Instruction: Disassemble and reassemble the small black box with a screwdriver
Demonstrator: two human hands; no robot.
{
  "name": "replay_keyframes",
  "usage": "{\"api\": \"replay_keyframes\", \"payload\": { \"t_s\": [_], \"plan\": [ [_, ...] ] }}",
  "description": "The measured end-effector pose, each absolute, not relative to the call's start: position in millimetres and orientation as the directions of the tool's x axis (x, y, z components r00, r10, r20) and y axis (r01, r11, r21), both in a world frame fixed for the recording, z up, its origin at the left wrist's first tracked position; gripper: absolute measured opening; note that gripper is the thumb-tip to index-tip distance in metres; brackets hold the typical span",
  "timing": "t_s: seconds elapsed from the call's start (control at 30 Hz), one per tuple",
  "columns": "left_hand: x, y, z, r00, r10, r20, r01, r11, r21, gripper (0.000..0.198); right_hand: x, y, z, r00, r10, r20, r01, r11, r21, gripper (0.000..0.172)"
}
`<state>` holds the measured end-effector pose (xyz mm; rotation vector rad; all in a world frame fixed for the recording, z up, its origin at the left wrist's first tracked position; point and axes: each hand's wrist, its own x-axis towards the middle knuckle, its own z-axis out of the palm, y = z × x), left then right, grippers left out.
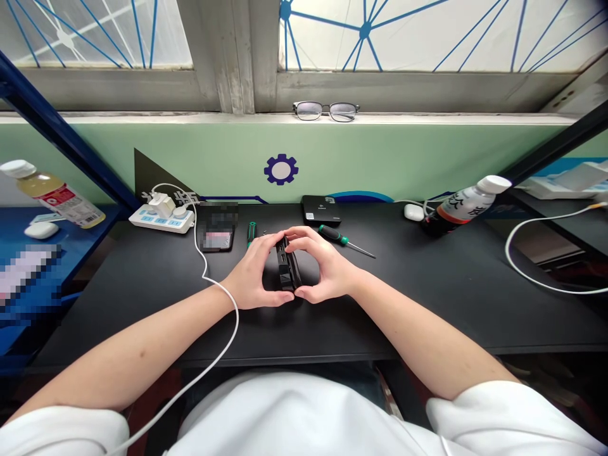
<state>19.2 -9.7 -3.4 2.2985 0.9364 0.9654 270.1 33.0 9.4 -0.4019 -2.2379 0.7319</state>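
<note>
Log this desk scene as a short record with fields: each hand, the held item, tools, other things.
left hand: grips the black device from its left side
right hand: grips the same device from its right side
device pose: turned on edge between both hands, over the black desk
tools: green-handled screwdriver right of the hands; second screwdriver behind the left hand
behind: small black box, power strip
sill: glasses
</note>
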Motion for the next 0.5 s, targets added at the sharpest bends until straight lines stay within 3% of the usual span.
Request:
{"api": "replay_keyframes", "payload": {
  "t_s": [0.23,0.5],
  "plan": [
    [16.7,-9.5,-4.3,0.505,0.755,0.417,0.445,-0.642,0.624,0.117,272.2,33.1,9.1,-0.67,0.491,0.557,0.058,0.782,-0.62,0.07],
    [4.2,-3.5,-0.3,0.512,0.777,0.365,0.564,-0.625,0.54,0.1,299.8,44.8,32.5,-0.514,0.685,0.517,-0.015,0.595,-0.803,0.08]
  ]
}}
